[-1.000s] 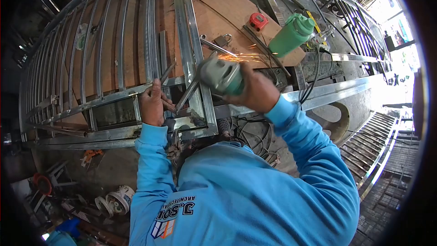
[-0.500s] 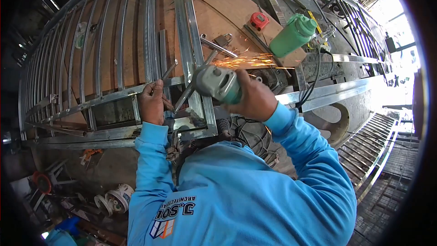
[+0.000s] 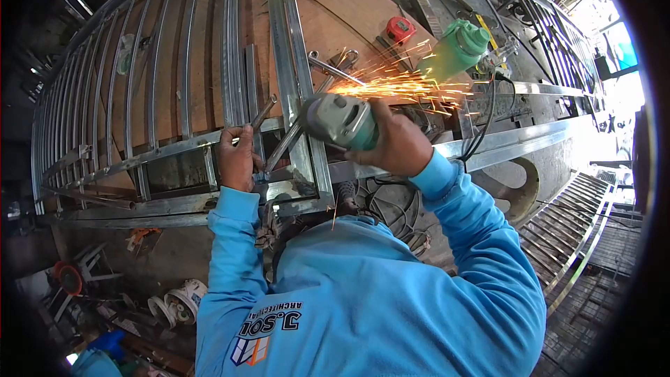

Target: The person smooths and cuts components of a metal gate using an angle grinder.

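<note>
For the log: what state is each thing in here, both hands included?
angle grinder: running, throwing sparks
right hand: closed around the angle grinder
left hand: gripping a thin metal bar
green bottle: capped
tape measure: no blade out

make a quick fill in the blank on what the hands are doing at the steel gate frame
1. The right hand grips a grey-green angle grinder that throws orange ____ toward the green plastic bottle.
2. The short thin metal bar is held against the shiny steel gate frame by the ____ hand.
3. The round tape measure on the brown wooden board is ____ in colour.

Missing words: sparks; left; red
</note>
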A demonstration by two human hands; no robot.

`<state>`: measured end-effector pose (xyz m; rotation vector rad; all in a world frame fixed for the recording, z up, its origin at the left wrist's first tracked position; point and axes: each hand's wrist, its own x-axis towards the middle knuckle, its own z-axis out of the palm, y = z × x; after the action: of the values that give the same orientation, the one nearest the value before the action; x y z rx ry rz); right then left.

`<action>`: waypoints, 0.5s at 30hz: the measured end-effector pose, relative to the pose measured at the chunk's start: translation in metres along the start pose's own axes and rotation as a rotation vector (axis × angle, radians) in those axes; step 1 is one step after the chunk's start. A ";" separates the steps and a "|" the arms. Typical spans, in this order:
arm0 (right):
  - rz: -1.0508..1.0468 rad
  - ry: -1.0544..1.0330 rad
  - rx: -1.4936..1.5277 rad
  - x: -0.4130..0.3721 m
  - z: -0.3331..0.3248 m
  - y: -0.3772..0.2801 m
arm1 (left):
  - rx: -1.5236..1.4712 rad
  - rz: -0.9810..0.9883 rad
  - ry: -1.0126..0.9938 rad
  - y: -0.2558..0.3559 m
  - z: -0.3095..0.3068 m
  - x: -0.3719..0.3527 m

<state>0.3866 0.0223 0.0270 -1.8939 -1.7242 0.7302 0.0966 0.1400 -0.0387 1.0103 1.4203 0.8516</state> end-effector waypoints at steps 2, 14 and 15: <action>0.012 0.099 0.041 0.013 -0.003 0.018 | 0.012 0.027 -0.002 -0.005 -0.002 0.003; -0.078 0.219 0.134 0.020 0.008 0.037 | -0.054 0.013 -0.032 -0.008 -0.005 0.006; -0.057 0.214 0.160 0.022 0.009 0.043 | -0.054 0.011 -0.039 -0.009 -0.005 0.007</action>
<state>0.4134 0.0397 -0.0097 -1.7397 -1.5338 0.6009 0.0902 0.1432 -0.0492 0.9895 1.3527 0.8701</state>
